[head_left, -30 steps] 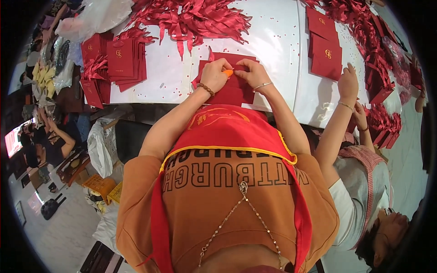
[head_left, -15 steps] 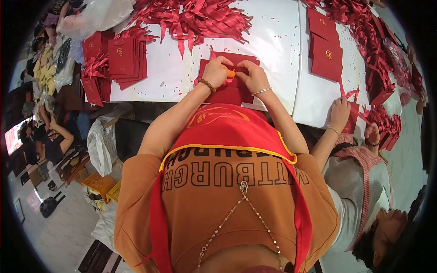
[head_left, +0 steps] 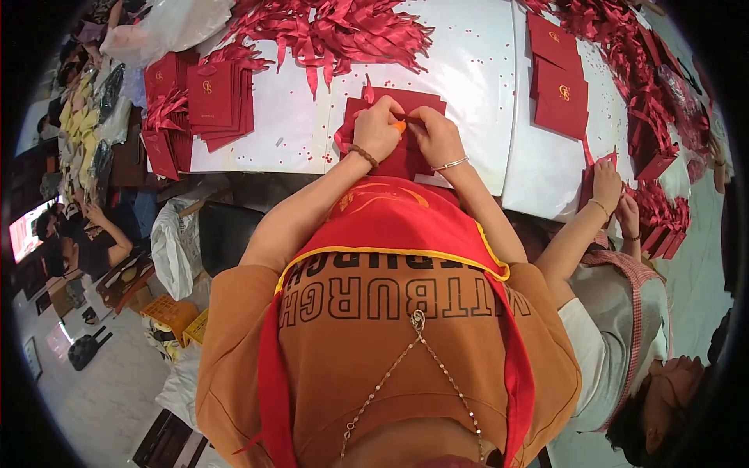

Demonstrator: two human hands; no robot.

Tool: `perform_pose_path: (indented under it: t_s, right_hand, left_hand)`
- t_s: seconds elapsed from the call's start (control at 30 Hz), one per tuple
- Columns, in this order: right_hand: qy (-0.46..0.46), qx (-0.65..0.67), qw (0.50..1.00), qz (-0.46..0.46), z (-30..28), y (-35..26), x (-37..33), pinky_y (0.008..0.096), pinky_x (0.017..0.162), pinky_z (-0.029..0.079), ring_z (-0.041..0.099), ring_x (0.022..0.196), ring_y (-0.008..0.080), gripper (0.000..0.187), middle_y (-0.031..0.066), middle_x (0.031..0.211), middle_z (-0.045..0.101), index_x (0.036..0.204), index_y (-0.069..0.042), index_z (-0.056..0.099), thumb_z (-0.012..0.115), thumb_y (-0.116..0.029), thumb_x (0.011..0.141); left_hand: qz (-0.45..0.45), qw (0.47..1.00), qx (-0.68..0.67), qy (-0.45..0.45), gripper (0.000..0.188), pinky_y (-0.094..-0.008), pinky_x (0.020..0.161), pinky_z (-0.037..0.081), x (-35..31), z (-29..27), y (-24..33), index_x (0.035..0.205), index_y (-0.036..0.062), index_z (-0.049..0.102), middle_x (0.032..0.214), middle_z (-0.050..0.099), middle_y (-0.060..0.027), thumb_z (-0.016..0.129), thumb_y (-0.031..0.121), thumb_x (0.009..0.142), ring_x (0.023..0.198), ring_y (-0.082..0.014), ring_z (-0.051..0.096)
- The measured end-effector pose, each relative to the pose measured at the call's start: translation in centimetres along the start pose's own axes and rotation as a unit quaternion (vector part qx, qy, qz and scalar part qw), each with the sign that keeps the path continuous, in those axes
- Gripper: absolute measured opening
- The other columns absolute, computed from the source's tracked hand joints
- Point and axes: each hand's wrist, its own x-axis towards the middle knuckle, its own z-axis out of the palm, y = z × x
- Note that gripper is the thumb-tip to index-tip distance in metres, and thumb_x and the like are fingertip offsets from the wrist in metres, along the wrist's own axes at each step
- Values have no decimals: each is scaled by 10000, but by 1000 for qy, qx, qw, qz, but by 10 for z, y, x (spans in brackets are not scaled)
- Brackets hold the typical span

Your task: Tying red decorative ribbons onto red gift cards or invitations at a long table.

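A red paper bag (head_left: 404, 162) lies flat on the white table in front of me. Over it, both my hands are closed in pinches with their fingertips close together. My left hand (head_left: 378, 132) grips a red ribbon (head_left: 343, 139) that loops out beside the wrist. An orange piece (head_left: 399, 126), too small to name, shows at that hand's fingertips. My right hand (head_left: 438, 142) pinches at the same ribbon from the right, though its fingertips partly hide the grip. The ribbon's middle is hidden between the fingers.
Red bags (head_left: 222, 95) stand stacked at the left, and loose red ribbons (head_left: 335, 35) are heaped at the back. More bags (head_left: 560, 93) lie to the right. A co-worker's hand (head_left: 607, 183) works beside me on another bag. Small red bits dot the tabletop (head_left: 472, 78).
My hands have shifted slightly right and their fingertips have drawn closer together, still pinching. The co-worker's hands have come closer together over their bag.
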Motion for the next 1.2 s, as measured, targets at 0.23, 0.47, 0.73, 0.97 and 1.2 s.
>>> perform_pose_path:
  t_s: [0.23,0.47,0.73,0.97,1.2]
  right_hand:
    - [-14,31,999,26,-4,-1,-2,371,633,465,573,742,322,147,143,799,587,876,-33,535,569,-20,734]
    - [-49,68,996,-7,-5,1,-2,363,673,457,561,805,325,209,144,865,580,952,-40,545,557,-13,745]
    - [-54,51,997,-3,-5,-7,-10,335,672,460,573,791,298,247,127,879,584,1006,-63,546,560,-24,763]
    - [-35,65,997,-15,-4,-12,-7,309,629,470,596,735,278,254,126,876,603,1002,-66,517,588,-30,761]
    - [-38,56,998,16,-3,-11,-4,310,608,470,596,704,276,226,134,858,604,964,-54,521,610,-54,756]
  left_hand:
    - [10,1000,-17,-14,192,-328,540,452,1,-5,4,847,35,541,649,608,-108,616,30,670,581,-236,593]
    - [14,991,-24,-130,225,-305,523,446,8,-27,5,899,42,564,687,618,-119,656,111,706,544,-206,582]
    - [94,943,193,-253,291,-330,637,432,44,-55,6,807,52,649,736,617,-114,548,324,775,696,-228,577]
    - [-35,869,139,-474,243,-231,490,343,78,-57,17,777,23,654,573,515,5,597,253,725,538,-75,436]
    - [11,929,59,-364,172,-246,476,346,66,-43,3,658,15,639,521,516,1,586,179,669,498,-86,437]
